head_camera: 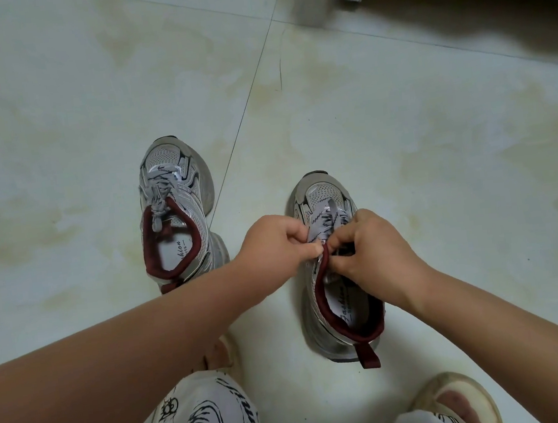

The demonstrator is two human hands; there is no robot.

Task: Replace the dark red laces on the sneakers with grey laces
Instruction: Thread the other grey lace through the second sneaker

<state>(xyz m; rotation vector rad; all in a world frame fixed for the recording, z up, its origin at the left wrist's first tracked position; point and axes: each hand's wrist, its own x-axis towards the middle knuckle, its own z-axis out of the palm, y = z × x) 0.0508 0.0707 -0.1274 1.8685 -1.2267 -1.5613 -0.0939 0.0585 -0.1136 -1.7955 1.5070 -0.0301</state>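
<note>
The grey patterned lace (323,222) is sitting threaded on the right-hand silver mesh sneaker with a dark red collar (337,274), and your left hand (274,246) and right hand (371,246) are both pinching it near the tongue. The matching sneaker (175,208), already laced grey, is standing well apart on the pale tiled floor (434,126).

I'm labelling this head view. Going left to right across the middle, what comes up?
Left sneaker with its grey lace tied → left hand → grey lace on the right sneaker → right hand.
</note>
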